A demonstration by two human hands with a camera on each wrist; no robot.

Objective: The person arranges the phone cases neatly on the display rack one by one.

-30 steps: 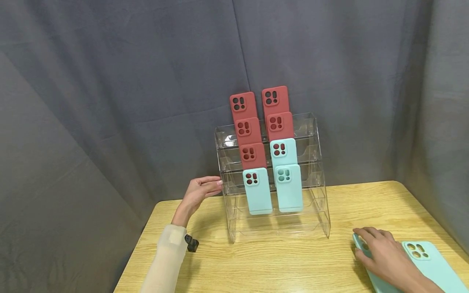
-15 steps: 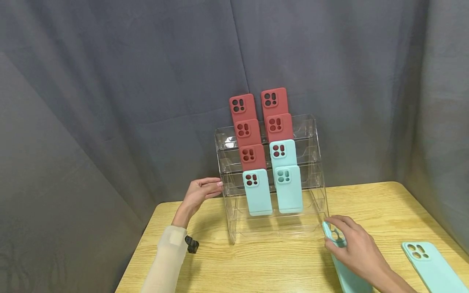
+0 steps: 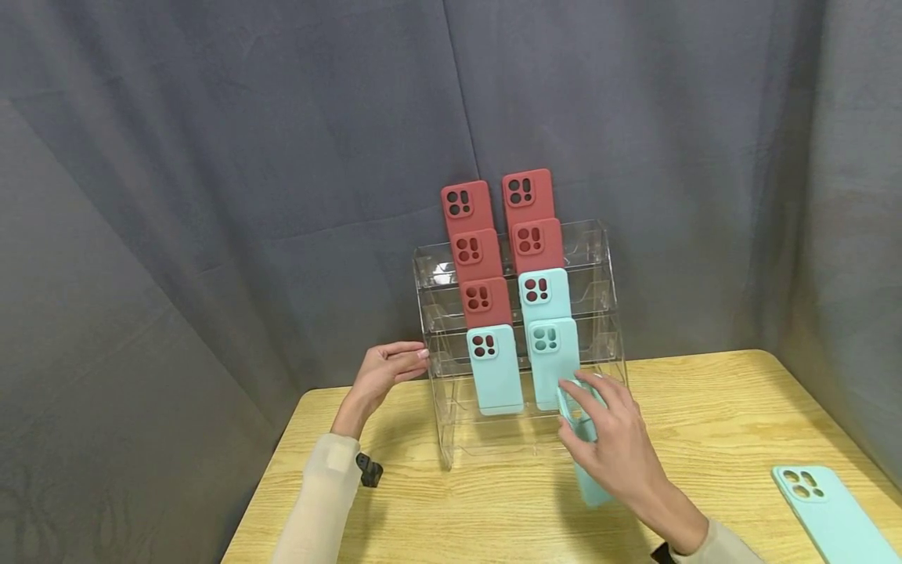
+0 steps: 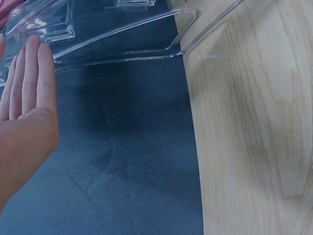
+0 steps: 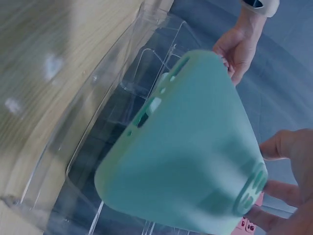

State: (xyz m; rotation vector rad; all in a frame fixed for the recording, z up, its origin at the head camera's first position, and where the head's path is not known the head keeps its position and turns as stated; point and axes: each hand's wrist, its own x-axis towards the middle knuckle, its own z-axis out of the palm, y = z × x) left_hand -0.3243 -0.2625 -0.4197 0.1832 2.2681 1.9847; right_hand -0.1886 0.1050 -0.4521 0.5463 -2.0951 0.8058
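My left hand (image 3: 377, 376) touches the left side of a clear tiered display rack (image 3: 587, 249), its fingers straight in the left wrist view. With my right hand (image 3: 623, 450) I pinch a mint phone case (image 3: 592, 489) near its camera-cutout end, in front of the rack's lower right. In the right wrist view the held phone case (image 5: 186, 147) is tilted before the clear shelves. Several red phone cases (image 3: 486, 301) stand in the upper tiers in two columns. Below them are mint phone cases (image 3: 497, 380), one on the left and two on the right, the lowest partly hidden by my right hand.
Another mint phone case (image 3: 835, 509) lies flat on the wooden table (image 3: 486, 517) at the right. Grey curtains (image 3: 338, 157) hang behind the table and along both sides.
My right hand has lifted one mint phone case from the right of the table and carried it left to the rack's front. My left hand has stayed at the rack's side.
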